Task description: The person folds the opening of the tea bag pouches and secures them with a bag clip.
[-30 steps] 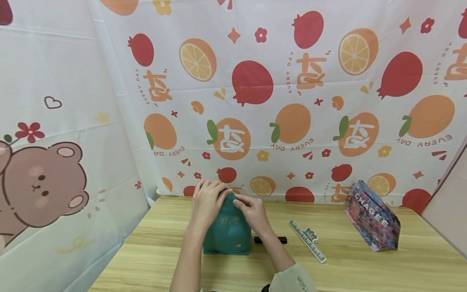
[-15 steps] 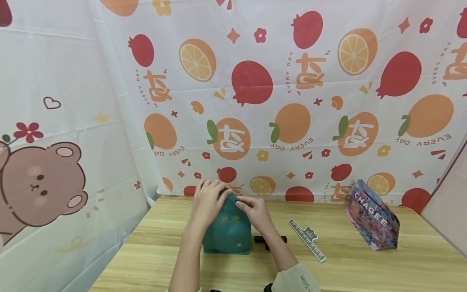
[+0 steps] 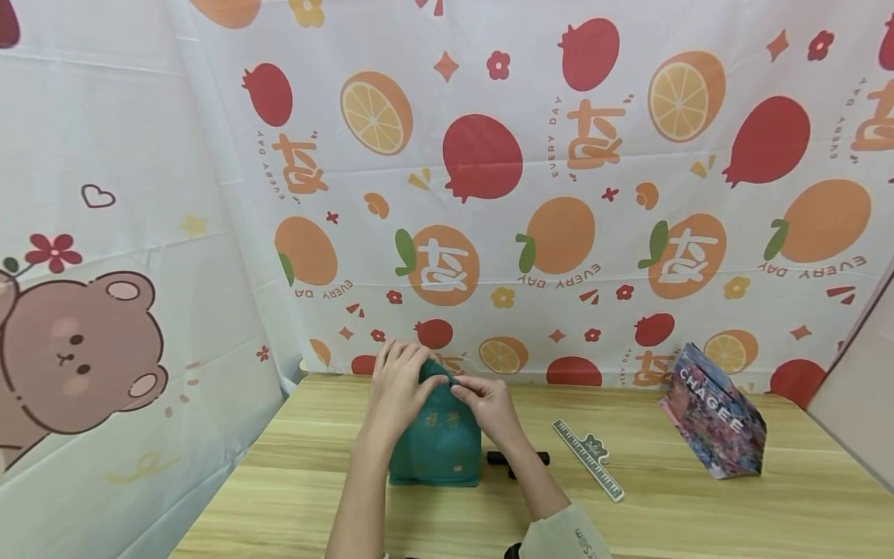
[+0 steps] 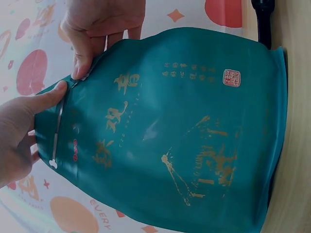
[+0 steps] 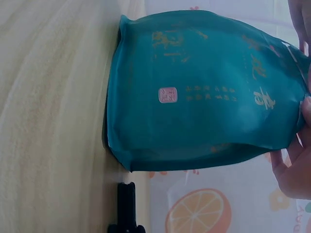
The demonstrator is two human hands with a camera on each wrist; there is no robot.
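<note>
A teal foil pouch [image 3: 436,442] with gold characters stands upright on the table. In the left wrist view a thin pale strip [image 4: 57,131] crosses the pouch near its top. My left hand [image 3: 396,392] holds the upper left of the pouch, thumb in front and fingers behind. At the top right edge, my right hand [image 3: 490,404] pinches the pouch between thumb and finger. Both thumbs lie close together at the top edge in the left wrist view. The far side of the pouch and the fingers behind it are mostly hidden.
A black bar-shaped object [image 3: 540,458] lies right of the pouch, partly behind my right forearm. Further right lies a ruler-like strip with a piano-key pattern [image 3: 590,460]. A flowery CHAGEE bag [image 3: 715,415] stands at the table's [image 3: 663,520] right. Printed cloth hangs behind.
My left thumb has slid slightly down the pouch's front, and the top edge has bent there. My right hand has shifted very slightly right and down, still pinching the corner.
</note>
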